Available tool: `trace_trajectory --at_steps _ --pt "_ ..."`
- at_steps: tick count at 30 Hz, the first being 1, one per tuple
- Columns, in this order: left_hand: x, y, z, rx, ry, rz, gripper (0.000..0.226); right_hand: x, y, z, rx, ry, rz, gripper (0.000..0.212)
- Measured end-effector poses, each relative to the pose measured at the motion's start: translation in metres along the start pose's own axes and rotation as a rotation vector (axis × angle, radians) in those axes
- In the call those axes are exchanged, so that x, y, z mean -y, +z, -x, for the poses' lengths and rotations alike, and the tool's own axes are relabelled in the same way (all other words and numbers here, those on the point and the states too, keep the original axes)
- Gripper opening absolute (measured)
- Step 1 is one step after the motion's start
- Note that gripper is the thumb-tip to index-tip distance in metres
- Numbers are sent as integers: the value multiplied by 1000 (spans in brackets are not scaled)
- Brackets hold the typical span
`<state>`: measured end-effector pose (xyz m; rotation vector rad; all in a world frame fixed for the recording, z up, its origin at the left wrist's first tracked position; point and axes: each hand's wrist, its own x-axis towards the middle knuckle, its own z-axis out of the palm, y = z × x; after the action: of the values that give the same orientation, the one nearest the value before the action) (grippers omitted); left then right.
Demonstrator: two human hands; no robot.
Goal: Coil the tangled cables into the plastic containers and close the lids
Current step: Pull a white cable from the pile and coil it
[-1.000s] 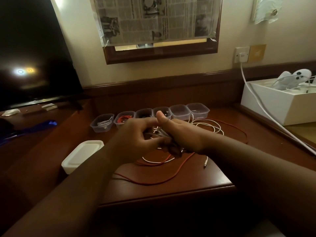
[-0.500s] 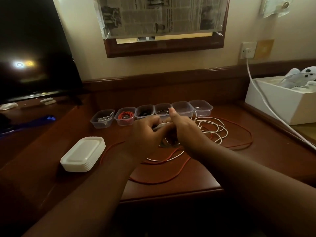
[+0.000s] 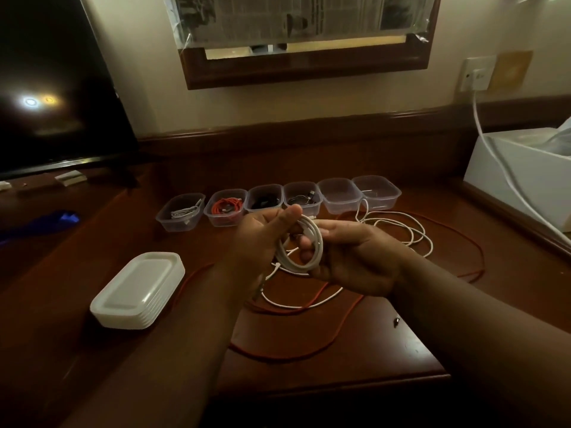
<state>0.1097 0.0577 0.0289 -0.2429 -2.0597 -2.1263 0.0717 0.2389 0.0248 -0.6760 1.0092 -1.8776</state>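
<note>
Both hands hold a white cable coil point(image 3: 304, 247) above the wooden table point(image 3: 340, 350). My left hand point(image 3: 261, 236) grips the coil's left side with thumb and curled fingers. My right hand point(image 3: 349, 254) holds its right side, fingers through the loop. A loose tail of this white cable point(image 3: 293, 304) trails onto the table. A long red cable point(image 3: 296, 353) and another loose white cable point(image 3: 398, 227) lie tangled there. Several clear plastic containers stand in a row behind: the left four hold cables, like the red-cable container point(image 3: 227, 208); two at the right, such as the empty container point(image 3: 340, 196), look empty.
A stack of white lids point(image 3: 139, 291) sits at the left of the table. A dark screen point(image 3: 58, 88) stands at the back left. A white box point(image 3: 522, 177) with a wall-socket cord point(image 3: 494, 162) over it is at the right. The table's front edge is near my forearms.
The hands have parted slightly and lifted, and the white cable now shows as a neat round coil between them. The camera has moved closer and tilted down.
</note>
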Motion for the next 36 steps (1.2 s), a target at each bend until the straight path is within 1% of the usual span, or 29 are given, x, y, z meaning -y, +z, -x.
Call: trace_trajectory --at_steps 2,5,8,10,12,15,17,20,21,22,23,25,27,29,30,31,33,36 --pt "4 0 -11 33 6 -3 51 -2 -10 -7 27 -25 -27 42" --pt "12 1 -28 49 -5 49 36 -2 -24 -19 46 -61 -76 40" --pt "20 7 -40 87 -57 150 31 1 -39 -30 17 -81 -38 40" --pt "28 8 -51 90 -82 181 31 5 -53 -38 -46 -82 5 37" --pt "38 5 -62 89 -90 166 33 7 -67 -45 -75 -72 29 34" --pt "53 3 -76 90 -119 173 41 1 -84 -58 -85 -70 55 20" --pt "62 3 -84 75 -134 196 38 -7 -94 -67 -91 -57 25 23" --pt "73 -1 -92 17 -145 135 36 -9 -105 -74 -86 -38 68 21" --pt "76 -4 -94 -2 -141 108 37 -8 -109 -76 -112 -18 89 25" --pt "78 -8 -96 -16 -140 55 41 -5 -112 -76 -156 10 111 34" --pt "77 -10 -97 -29 -139 -23 45 -3 -112 -77 -211 28 152 43" --pt "78 -13 -98 -56 -129 -129 46 -2 -112 -77 -295 37 265 48" --pt "80 -13 -100 -71 -98 -152 46 -2 -107 -76 -380 35 484 51" --pt "82 -14 -99 -82 -62 -175 64 -2 -101 -73 -453 -7 807 36" --pt "83 -13 -99 -86 -46 -193 72 -3 -99 -72 -465 -42 922 28" --pt "84 -12 -98 -88 -43 -209 75 -5 -98 -71 -469 -72 1003 24" --pt "84 -9 -96 -90 -53 -216 69 -9 -96 -70 -493 -103 1095 24" --pt "81 -4 -91 -93 -49 -154 47 -14 -95 -68 -598 -195 1047 28"
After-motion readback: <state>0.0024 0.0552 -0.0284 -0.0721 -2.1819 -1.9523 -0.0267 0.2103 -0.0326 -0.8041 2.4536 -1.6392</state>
